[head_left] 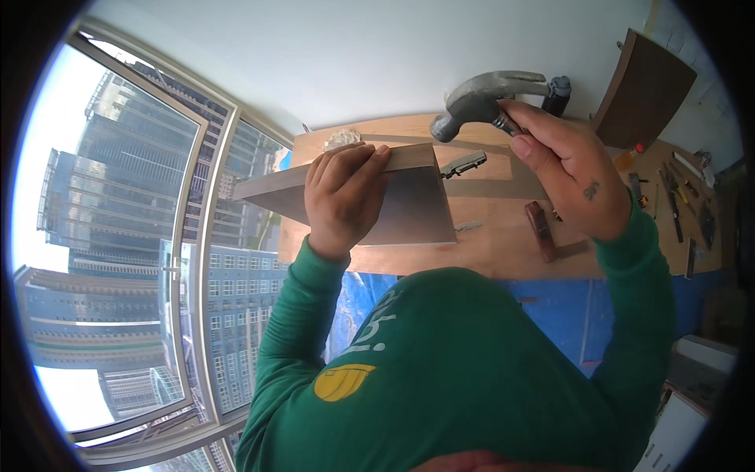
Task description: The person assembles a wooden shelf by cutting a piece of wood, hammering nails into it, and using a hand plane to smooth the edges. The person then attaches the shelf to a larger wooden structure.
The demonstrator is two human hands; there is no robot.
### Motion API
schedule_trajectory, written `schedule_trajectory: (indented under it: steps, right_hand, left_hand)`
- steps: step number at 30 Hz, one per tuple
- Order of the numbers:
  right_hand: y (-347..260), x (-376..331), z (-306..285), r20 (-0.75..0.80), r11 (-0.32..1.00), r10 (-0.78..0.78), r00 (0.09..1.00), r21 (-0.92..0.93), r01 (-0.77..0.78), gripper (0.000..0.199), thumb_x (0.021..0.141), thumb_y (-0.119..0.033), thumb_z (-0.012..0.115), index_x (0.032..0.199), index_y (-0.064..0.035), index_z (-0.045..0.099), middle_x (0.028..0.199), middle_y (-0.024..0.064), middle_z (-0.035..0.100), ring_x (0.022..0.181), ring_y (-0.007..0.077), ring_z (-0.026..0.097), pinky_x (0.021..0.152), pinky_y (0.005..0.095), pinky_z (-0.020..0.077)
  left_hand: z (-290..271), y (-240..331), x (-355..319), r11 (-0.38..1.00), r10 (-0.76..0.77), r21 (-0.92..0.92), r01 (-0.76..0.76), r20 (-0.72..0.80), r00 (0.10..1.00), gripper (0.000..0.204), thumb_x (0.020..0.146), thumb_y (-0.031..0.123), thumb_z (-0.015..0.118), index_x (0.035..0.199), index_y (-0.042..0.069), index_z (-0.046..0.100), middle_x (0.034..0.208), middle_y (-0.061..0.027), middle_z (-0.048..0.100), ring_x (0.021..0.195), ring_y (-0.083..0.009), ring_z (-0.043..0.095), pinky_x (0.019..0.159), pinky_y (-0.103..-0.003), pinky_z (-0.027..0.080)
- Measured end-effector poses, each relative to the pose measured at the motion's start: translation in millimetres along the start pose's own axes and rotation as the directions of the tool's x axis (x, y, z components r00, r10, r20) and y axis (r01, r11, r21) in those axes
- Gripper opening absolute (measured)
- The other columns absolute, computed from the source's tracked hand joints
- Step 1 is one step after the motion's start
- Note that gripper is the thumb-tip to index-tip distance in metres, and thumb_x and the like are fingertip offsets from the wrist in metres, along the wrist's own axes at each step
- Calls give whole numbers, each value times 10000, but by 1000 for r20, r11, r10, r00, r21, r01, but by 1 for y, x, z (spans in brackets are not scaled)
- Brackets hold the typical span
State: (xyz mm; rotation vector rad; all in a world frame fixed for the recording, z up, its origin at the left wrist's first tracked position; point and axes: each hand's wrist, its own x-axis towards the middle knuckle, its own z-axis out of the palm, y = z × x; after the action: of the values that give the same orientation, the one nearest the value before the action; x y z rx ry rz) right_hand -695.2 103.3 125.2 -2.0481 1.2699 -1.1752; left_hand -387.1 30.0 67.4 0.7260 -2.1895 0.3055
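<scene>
My left hand (344,193) is closed over the upper edge of a brown cabinet panel (413,204), which stands on edge on the wooden workbench. A metal concealed hinge (465,164) sticks out at the panel's right side. Raised above the bench, a claw hammer (472,102) is gripped near its head by my right hand (570,165). The hammer's striking face points left, toward the panel, and is apart from it. Most of its handle is hidden by my hand. A second small metal hinge piece (469,226) lies by the panel's lower right corner.
On the workbench (487,256) lies a reddish-brown wooden block-like tool (541,230). Several hand tools (675,197) are spread at the right. Another brown panel (645,90) leans by the wall. A crumpled whitish bundle (341,139) sits at the back left, near a large window (118,236).
</scene>
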Motion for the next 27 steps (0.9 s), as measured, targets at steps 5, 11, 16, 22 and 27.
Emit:
schedule_trajectory:
  steps: [5,11,16,22,27]
  right_hand:
    - [-27,23,-21,81,994,17,997,-113,-8,407,1074,-102,539,1456,38,545,1000,131,702,865,153,628,821,292,506]
    - [-17,14,6,121,951,-58,991,-296,92,384,1029,-71,578,1403,11,595,985,216,707,791,348,660,750,380,534]
    - [-21,21,6,88,940,-73,993,-326,98,405,1008,-44,588,1411,2,595,953,211,689,775,337,656,742,388,534]
    - [-15,18,6,122,938,-57,991,-333,95,418,1001,-35,577,1418,-17,599,951,220,688,787,332,668,738,394,533]
    - [-26,21,0,97,936,-16,995,-348,49,411,998,-15,572,1408,10,595,1017,225,701,858,317,696,789,371,543]
  left_hand:
    - [5,10,9,998,58,36,-53,-130,990,308,732,84,836,1027,119,756,1013,-57,707,944,-272,711,798,-400,543]
    - [13,3,2,998,48,-20,-53,-188,981,272,734,100,833,993,124,754,994,-59,703,932,-263,720,788,-389,548]
    - [11,0,2,998,44,-26,-50,-189,981,261,742,108,827,991,123,752,984,-61,702,911,-253,714,766,-379,540]
    - [14,-3,4,998,52,-33,-60,-198,979,250,751,110,821,989,117,749,978,-60,697,880,-244,703,750,-380,533]
    - [12,-3,3,998,40,-47,-48,-163,986,360,716,51,872,1047,108,741,1009,-80,710,875,-277,695,737,-396,528]
